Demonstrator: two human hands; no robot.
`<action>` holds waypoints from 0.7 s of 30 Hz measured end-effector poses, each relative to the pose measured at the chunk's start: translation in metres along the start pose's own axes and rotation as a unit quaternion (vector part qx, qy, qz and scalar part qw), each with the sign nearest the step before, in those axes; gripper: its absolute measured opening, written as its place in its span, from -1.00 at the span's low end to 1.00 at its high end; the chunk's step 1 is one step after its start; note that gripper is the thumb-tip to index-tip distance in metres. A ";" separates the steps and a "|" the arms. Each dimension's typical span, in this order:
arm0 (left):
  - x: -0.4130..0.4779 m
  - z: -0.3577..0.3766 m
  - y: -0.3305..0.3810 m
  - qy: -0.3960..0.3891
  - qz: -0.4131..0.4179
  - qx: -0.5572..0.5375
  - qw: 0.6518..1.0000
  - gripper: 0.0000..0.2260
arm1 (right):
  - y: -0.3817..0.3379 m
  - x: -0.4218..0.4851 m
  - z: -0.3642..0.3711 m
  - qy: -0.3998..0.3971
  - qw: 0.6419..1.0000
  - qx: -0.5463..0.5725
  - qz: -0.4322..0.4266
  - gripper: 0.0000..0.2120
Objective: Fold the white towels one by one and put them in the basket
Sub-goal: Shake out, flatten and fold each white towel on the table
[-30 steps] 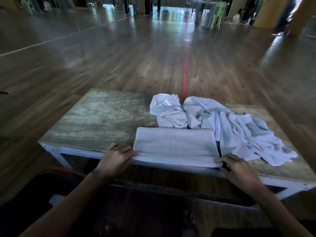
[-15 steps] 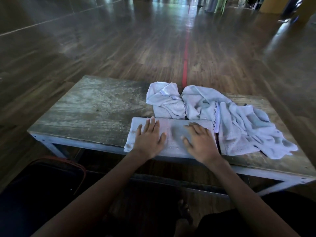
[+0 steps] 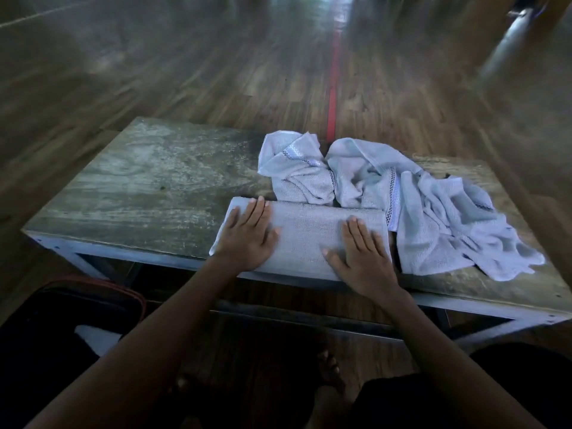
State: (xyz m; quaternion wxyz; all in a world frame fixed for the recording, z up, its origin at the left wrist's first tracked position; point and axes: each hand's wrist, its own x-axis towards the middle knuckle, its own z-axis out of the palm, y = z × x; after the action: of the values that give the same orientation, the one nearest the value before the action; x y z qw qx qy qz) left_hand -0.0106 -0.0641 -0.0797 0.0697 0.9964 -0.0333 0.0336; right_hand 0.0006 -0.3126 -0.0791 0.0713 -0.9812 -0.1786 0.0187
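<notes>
Down at the far left, on the floor by the near corner of the table, sits the dark basket [image 3: 123,291] with its reddish rim. A pale patch [image 3: 96,337] shows inside it, though I cannot tell what it is. The worn wooden table [image 3: 139,187] stretches across in front of the person, its left half bare board. The left hand [image 3: 247,239] lies palm down on the left end of the folded towel [image 3: 306,239], fingers straight and close together, thumb out to the side; it presses flat and grips nothing. The folded towel itself is a long white band lying along the table's near edge, a little right of the middle. Just behind it, touching its far edge, is a small bunched towel [image 3: 297,171] with a dark stitched stripe. Beyond the table a red line [image 3: 332,88] runs away across the wooden floor. The right hand [image 3: 362,258] rests flat on the right end of the folded towel, fingers straight, thumb spread toward the other hand, likewise holding nothing. To the right, a larger crumpled heap of white towels [image 3: 433,218] spreads toward the table's right end and meets the folded towel's right edge; how many are in it I cannot tell. Under the table, between the forearms, a bare foot [image 3: 328,366] shows dimly.
</notes>
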 end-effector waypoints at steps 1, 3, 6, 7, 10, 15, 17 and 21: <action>-0.001 0.001 -0.006 0.014 0.002 -0.001 1.000 -0.36 | 0.003 -0.002 0.000 0.009 1.000 -0.004 0.004 -0.06; -0.005 0.001 -0.015 0.007 -0.012 -0.012 1.000 -0.32 | 0.007 -0.006 -0.002 0.013 1.000 -0.016 0.019 -0.07; -0.014 0.000 -0.028 0.025 -0.043 -0.033 0.998 -0.25 | 0.010 -0.007 -0.009 0.002 0.998 -0.061 0.033 -0.08; -0.017 0.000 -0.032 0.028 -0.049 -0.035 0.998 -0.25 | 0.009 -0.006 -0.012 0.009 0.996 -0.078 0.029 -0.10; -0.022 0.000 -0.038 0.033 -0.042 -0.031 0.998 -0.30 | 0.001 0.002 -0.017 0.036 0.992 -0.122 -0.016 -0.17; -0.026 0.004 -0.040 0.050 -0.049 -0.023 0.997 -0.34 | 0.014 0.013 -0.018 -0.033 0.993 -0.110 0.016 -0.05; -0.029 0.003 -0.041 0.051 -0.051 -0.026 0.997 -0.33 | 0.019 0.012 -0.017 -0.038 0.992 -0.115 0.037 -0.02; -0.039 -0.006 -0.045 0.043 -0.095 -0.055 0.993 -0.35 | 0.015 0.009 -0.025 -0.044 0.992 -0.102 0.058 0.08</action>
State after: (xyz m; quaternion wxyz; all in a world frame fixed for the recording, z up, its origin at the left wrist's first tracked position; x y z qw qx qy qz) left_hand -0.0471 -0.0165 -0.0822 0.1284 0.9874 0.0627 0.0679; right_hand 0.0153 -0.3267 -0.0569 -0.0385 -0.9902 -0.1255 0.0472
